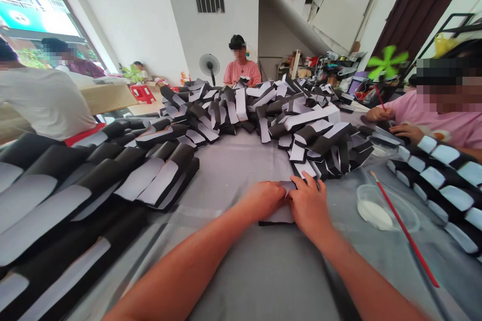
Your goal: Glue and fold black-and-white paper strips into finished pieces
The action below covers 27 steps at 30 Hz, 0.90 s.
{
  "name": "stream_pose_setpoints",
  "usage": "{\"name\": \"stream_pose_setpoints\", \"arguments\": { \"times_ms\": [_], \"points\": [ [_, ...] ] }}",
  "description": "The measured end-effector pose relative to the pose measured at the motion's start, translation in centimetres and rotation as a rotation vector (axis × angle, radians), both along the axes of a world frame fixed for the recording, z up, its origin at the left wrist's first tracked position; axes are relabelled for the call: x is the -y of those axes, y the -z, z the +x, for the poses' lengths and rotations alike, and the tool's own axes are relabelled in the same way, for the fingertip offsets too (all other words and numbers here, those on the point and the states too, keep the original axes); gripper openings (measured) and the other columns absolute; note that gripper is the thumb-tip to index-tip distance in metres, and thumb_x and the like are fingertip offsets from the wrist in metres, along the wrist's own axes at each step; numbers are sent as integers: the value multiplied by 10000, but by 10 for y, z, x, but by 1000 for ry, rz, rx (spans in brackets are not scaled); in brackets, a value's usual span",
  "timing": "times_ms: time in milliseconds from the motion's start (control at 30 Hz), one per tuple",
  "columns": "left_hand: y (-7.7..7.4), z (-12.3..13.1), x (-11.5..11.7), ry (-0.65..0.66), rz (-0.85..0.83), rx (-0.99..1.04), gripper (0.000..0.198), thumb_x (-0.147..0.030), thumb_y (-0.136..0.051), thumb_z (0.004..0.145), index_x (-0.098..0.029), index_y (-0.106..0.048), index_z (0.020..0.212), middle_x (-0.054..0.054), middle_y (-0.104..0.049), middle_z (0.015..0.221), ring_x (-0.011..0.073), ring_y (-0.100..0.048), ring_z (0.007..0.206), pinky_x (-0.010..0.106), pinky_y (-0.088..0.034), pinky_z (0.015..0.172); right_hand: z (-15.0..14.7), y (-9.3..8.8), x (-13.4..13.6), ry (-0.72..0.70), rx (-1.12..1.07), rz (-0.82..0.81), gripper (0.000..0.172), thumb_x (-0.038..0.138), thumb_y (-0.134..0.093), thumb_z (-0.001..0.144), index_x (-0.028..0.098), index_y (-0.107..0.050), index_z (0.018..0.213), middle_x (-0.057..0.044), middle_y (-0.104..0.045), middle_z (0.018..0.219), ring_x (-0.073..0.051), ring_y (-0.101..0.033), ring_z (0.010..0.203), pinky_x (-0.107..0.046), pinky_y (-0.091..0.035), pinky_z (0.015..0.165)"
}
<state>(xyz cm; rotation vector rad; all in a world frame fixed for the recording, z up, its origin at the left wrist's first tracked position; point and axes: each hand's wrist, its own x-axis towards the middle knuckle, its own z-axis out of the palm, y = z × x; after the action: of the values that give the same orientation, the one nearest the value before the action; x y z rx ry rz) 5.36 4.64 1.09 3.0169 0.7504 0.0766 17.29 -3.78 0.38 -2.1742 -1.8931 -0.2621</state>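
My left hand (262, 199) and my right hand (308, 205) press down together on a folded black strip with a pale grey backing (276, 214), near the middle of the grey cloth-covered table (259, 271). Its ends are partly hidden under my fingers. Just beyond my right fingertips rises a large heap of similar black-and-grey strips (301, 130). To my right lie a shallow glass dish holding white paste (376, 213) and a red-handled brush (405, 230), neither touching my hand.
Rows of black-and-grey pieces (75, 200) fill the table's left side, with more rows (437, 180) at the right. Seated co-workers surround the table, and one on the right holds a red brush (379, 96). A standing fan (210, 66) and cluttered shelves (320, 70) stand behind.
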Motion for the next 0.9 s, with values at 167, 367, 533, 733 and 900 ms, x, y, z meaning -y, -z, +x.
{"name": "stream_pose_setpoints", "arguments": {
  "times_ms": [167,367,533,733,900],
  "points": [
    [10,3,4,-29,-27,26,233,-182,-444,878,-150,-675,888,96,-700,900,225,-673,838,318,-526,718,-2,0,0,-23,-2,-14,279,130,-479,831,212,-743,797,-78,-575,1322,-324,-352,1306,-536,-224,1009],
    [8,5,9,-66,-68,25,259,-149,-424,849,-140,-682,871,120,-700,881,249,-677,798,337,-530,680,-2,0,1,-21,-1,-33,286,134,-473,841,220,-745,821,-70,-583,1313,-316,-356,1305,-528,-221,1016],
    [5,4,11,-73,-88,19,249,-133,-436,838,-148,-675,904,118,-698,884,238,-677,807,317,-526,686,-2,-1,2,-29,12,-31,303,107,-465,825,210,-748,861,-73,-589,1305,-311,-374,1288,-512,-233,1012],
    [7,0,8,-38,-13,38,220,-157,-462,853,-149,-682,859,106,-703,848,235,-680,808,325,-524,715,-3,-1,1,-29,37,-29,303,134,-459,852,218,-750,838,-64,-597,1295,-312,-394,1271,-503,-254,995],
    [3,-1,6,-26,3,1,194,-161,-493,838,-165,-687,837,103,-711,838,233,-676,797,325,-520,702,-2,-1,1,-31,41,-18,296,168,-469,870,224,-749,795,-66,-603,1286,-310,-408,1264,-504,-265,990]
  ]
}}
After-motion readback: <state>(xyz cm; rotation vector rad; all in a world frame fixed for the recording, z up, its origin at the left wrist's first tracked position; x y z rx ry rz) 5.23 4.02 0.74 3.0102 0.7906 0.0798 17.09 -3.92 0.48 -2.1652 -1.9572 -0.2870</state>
